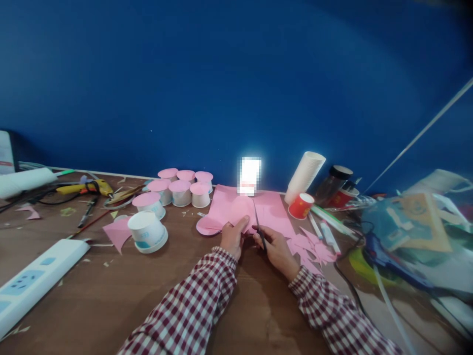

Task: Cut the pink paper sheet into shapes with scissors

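My left hand [233, 237] is closed on a piece of pink paper [242, 208], its thumb pressed on top. Beside it, my right hand [276, 247] grips a pair of scissors [257, 217] whose blades point away from me along the paper's right side. Under and behind the held piece lie larger pink sheets [275, 209]. A rounded pink cutout [207, 226] rests to the left of my left hand. Pink offcuts [310, 246] are heaped to the right of my right hand.
Several paper cups topped with pink discs [181, 193] stand at the left, near an upside-down white cup [148, 229]. A yellow glue gun [88, 187] and power strip [37, 276] lie farther left. At right are stacked cups [306, 172], a red cup [301, 205] and a blue glue gun [391, 264].
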The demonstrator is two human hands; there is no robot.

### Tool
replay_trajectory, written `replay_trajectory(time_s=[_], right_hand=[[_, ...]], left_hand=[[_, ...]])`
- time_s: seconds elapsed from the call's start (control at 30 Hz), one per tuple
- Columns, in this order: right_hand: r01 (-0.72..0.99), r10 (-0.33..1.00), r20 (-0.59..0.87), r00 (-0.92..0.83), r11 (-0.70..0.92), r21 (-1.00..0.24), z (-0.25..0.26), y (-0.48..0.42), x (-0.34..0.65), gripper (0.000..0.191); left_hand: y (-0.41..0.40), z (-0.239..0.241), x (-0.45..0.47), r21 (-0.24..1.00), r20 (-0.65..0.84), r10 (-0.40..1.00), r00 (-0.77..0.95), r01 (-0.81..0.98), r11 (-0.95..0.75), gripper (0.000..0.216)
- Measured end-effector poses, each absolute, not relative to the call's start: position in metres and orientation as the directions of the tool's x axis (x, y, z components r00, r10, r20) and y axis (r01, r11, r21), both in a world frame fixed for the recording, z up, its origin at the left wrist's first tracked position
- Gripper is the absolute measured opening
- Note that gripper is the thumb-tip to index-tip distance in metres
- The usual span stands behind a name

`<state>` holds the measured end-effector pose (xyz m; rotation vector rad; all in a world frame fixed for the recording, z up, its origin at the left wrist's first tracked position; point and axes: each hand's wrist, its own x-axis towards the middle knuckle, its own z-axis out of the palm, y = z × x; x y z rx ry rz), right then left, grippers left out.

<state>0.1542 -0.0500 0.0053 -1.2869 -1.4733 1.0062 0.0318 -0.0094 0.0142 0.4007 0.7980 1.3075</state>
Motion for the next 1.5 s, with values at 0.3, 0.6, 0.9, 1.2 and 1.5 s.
replay_trajectory(time_s=[0.3, 0.6, 0.9, 1.2, 1.5], right_hand=[[0.257, 0.991, 0.123, -0.045, 0.130, -0.958, 0.0033, -0.0501, 0.1558, 0.036], [0.261, 0.991, 0.125, -0.047, 0.133, -0.956, 0.0041, -0.0498, 0.1547, 0.039], [0.297, 0.988, 0.144, -0.049, 0.152, -0.943, 0.0061, -0.0492, 0.1545, 0.036], [0.249, 0.994, 0.101, -0.037, 0.107, -0.962, 0.0095, -0.0510, 0.1526, 0.036], [0.242, 0.993, 0.112, -0.040, 0.118, -0.963, 0.0078, -0.0495, 0.1536, 0.034]], left_hand=[[-0.0110, 0.0164, 0.0320, 0.672, -0.274, 0.960, 0.057, -0.703, 0.233, 0.037], [-0.0101, 0.0142, 0.0320, 0.671, -0.287, 0.956, 0.054, -0.701, 0.242, 0.036], [-0.0109, 0.0156, 0.0317, 0.660, -0.282, 0.958, 0.059, -0.712, 0.239, 0.037], [-0.0098, 0.0127, 0.0321, 0.663, -0.279, 0.959, 0.055, -0.711, 0.234, 0.037], [-0.0112, 0.0154, 0.0312, 0.665, -0.251, 0.966, 0.068, -0.713, 0.223, 0.033]])
